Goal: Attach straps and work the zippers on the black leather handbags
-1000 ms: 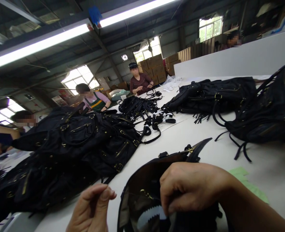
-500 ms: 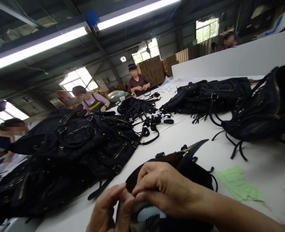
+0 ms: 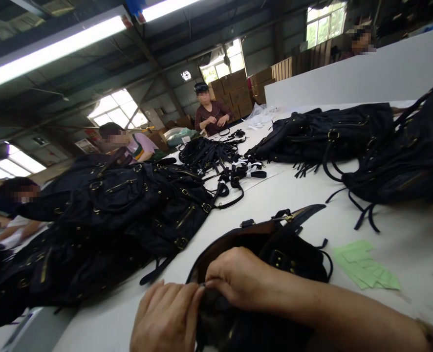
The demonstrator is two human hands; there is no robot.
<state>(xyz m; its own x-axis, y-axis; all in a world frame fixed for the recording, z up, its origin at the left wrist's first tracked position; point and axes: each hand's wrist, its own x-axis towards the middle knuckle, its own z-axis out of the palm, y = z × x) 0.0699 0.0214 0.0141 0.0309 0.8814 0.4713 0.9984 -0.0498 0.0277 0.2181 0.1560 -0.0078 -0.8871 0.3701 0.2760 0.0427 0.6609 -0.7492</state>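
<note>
An open black bag (image 3: 290, 249) with a brown lining lies on the white table in front of me. My left hand (image 3: 167, 313) is closed in a pinch at the near left edge of its opening. Right beside it, my right hand (image 3: 238, 278) pinches the same edge, its forearm crossing over the bag. The fingertips of both hands nearly meet. A tiny light spot shows between them, too small to make out.
Black bags are heaped (image 3: 128, 210) at the left, and more bags (image 3: 334, 132) lie at the right. Black straps (image 3: 209, 156) are piled mid-table. Green paper pieces (image 3: 366, 266) lie right of my bag. Several people work around, one (image 3: 211, 112) at the far end.
My left hand has turned so its back shows, and its fingers have closed. The white toothed shape under my hands is no longer seen. A person at the left has leaned down.
</note>
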